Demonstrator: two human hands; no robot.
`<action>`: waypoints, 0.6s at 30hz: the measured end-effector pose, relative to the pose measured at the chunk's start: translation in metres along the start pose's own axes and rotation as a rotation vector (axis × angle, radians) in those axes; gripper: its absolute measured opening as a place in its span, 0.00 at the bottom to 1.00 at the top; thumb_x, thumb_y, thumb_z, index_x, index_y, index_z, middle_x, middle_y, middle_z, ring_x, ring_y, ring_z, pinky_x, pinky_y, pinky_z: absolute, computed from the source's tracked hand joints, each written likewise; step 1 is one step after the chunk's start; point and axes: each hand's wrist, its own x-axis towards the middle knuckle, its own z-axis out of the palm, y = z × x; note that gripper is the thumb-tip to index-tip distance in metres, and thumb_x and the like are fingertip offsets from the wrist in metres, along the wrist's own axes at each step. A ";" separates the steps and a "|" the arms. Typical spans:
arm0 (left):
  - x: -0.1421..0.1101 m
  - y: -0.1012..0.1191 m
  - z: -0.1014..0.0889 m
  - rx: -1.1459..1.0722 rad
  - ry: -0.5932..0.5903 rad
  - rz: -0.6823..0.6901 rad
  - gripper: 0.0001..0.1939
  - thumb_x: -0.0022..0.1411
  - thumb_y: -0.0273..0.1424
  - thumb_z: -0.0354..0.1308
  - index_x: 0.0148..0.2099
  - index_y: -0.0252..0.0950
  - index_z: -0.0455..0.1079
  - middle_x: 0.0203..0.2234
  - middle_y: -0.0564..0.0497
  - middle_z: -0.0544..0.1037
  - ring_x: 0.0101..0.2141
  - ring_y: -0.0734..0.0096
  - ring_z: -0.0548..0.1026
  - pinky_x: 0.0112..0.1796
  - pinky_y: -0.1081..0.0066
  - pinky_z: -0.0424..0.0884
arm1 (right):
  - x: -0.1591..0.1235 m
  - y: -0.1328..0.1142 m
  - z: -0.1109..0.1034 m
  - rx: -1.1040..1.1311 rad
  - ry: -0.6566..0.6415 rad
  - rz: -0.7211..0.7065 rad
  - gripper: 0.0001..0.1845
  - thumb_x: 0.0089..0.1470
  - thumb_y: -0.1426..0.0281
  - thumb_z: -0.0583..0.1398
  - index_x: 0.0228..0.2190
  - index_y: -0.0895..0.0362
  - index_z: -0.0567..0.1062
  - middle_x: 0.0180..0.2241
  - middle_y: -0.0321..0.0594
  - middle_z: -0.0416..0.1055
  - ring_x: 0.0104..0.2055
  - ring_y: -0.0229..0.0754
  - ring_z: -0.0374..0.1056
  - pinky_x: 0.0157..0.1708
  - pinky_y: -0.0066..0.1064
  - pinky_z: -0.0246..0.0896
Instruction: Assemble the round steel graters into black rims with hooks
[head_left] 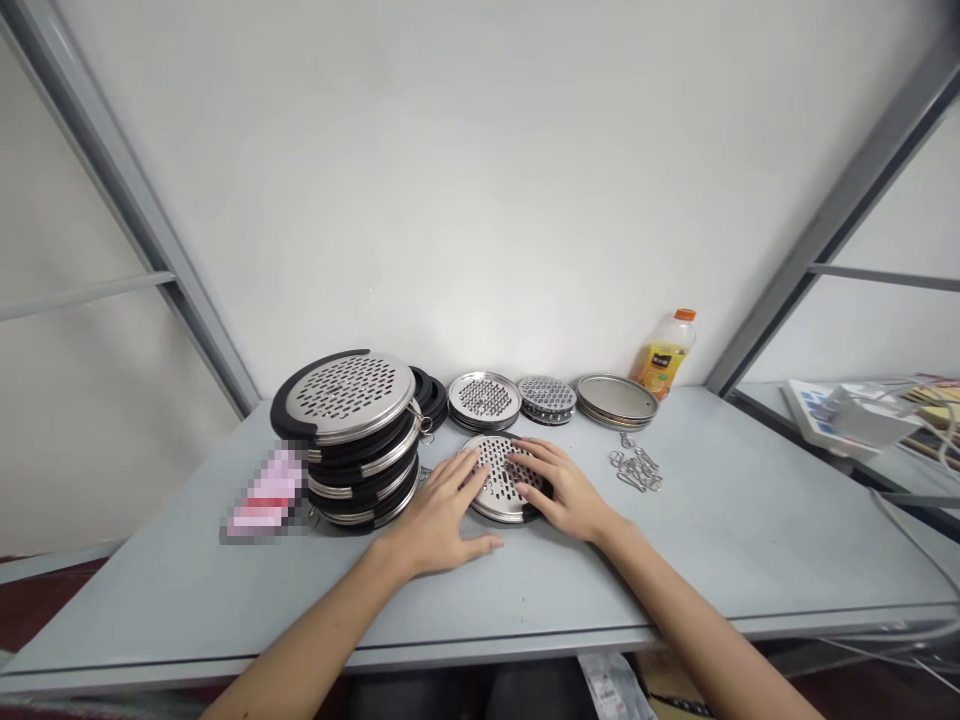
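In front of me on the table lies a round metal grater (496, 490) with a black grip along its right side. My left hand (442, 515) touches its left rim, fingers stretched out and the thumb apart. Across the right side of the grater spread the fingers of my right hand (559, 490), resting on its face and black grip. Just left of my hands rises a stack of black-rimmed round graters (360, 395), small wire rings sticking out at its side. Behind the grater sit a pile of perforated grater discs (484, 400) and a smaller pile of grater discs (547, 397).
At the back right are a stack of metal rings or plates (619, 398) and an orange drink bottle (664, 358). Loose metal clips (636, 468) lie nearer. Black rims (429, 395) stand behind the tall stack. A pink blurred item (266, 495) is at left. Grey posts flank the table.
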 end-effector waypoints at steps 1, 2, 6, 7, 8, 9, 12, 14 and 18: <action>-0.001 0.000 0.001 0.007 -0.023 -0.006 0.41 0.57 0.46 0.61 0.67 0.37 0.50 0.64 0.39 0.54 0.64 0.52 0.52 0.59 0.51 0.56 | -0.001 0.002 0.002 -0.009 -0.010 0.025 0.24 0.57 0.60 0.57 0.53 0.56 0.70 0.57 0.52 0.64 0.61 0.56 0.56 0.57 0.54 0.53; -0.001 0.000 0.003 0.018 -0.043 -0.016 0.41 0.60 0.46 0.58 0.68 0.36 0.46 0.65 0.38 0.50 0.64 0.52 0.48 0.60 0.51 0.54 | -0.001 0.004 0.005 -0.016 -0.023 0.043 0.24 0.59 0.60 0.56 0.55 0.56 0.68 0.58 0.52 0.62 0.62 0.56 0.54 0.58 0.54 0.52; -0.001 -0.002 0.013 0.072 -0.046 -0.058 0.33 0.68 0.43 0.46 0.68 0.33 0.43 0.65 0.37 0.50 0.65 0.56 0.47 0.61 0.51 0.52 | -0.003 0.008 0.015 -0.021 -0.072 0.061 0.27 0.61 0.61 0.52 0.60 0.56 0.61 0.62 0.50 0.56 0.66 0.54 0.48 0.61 0.53 0.49; -0.001 -0.002 0.015 0.084 -0.032 -0.065 0.33 0.68 0.43 0.45 0.68 0.32 0.43 0.65 0.37 0.51 0.65 0.56 0.47 0.60 0.52 0.52 | -0.003 0.008 0.017 -0.024 -0.079 0.062 0.27 0.62 0.62 0.51 0.60 0.56 0.60 0.63 0.49 0.54 0.66 0.53 0.46 0.61 0.52 0.48; -0.001 -0.003 0.017 0.096 -0.016 -0.070 0.32 0.69 0.43 0.45 0.68 0.32 0.44 0.65 0.36 0.51 0.65 0.56 0.47 0.60 0.52 0.53 | -0.003 0.008 0.018 -0.029 -0.085 0.065 0.27 0.62 0.61 0.51 0.60 0.56 0.59 0.63 0.49 0.53 0.66 0.53 0.45 0.62 0.52 0.48; -0.001 -0.004 0.019 0.107 -0.002 -0.076 0.32 0.69 0.43 0.45 0.67 0.31 0.45 0.65 0.36 0.51 0.65 0.55 0.47 0.60 0.52 0.54 | -0.003 0.008 0.019 -0.035 -0.093 0.068 0.27 0.63 0.61 0.50 0.61 0.56 0.59 0.64 0.49 0.52 0.67 0.53 0.44 0.62 0.52 0.47; 0.000 -0.004 0.022 0.130 0.014 -0.097 0.32 0.68 0.43 0.45 0.67 0.31 0.47 0.65 0.36 0.52 0.65 0.54 0.48 0.60 0.52 0.54 | -0.002 0.006 0.019 -0.049 -0.112 0.075 0.28 0.63 0.60 0.49 0.61 0.57 0.57 0.65 0.49 0.50 0.67 0.52 0.43 0.63 0.51 0.45; 0.000 -0.004 0.022 0.137 0.016 -0.108 0.31 0.68 0.43 0.46 0.67 0.31 0.48 0.64 0.36 0.52 0.64 0.53 0.48 0.60 0.52 0.54 | -0.001 0.005 0.019 -0.051 -0.116 0.074 0.28 0.63 0.60 0.49 0.61 0.58 0.58 0.65 0.49 0.50 0.67 0.52 0.42 0.64 0.51 0.45; 0.001 -0.002 0.019 0.143 0.022 -0.121 0.30 0.68 0.42 0.47 0.66 0.34 0.50 0.64 0.37 0.55 0.64 0.52 0.51 0.59 0.50 0.56 | 0.002 0.004 0.018 -0.031 -0.110 0.075 0.28 0.63 0.60 0.50 0.61 0.58 0.59 0.64 0.50 0.52 0.67 0.52 0.43 0.63 0.51 0.46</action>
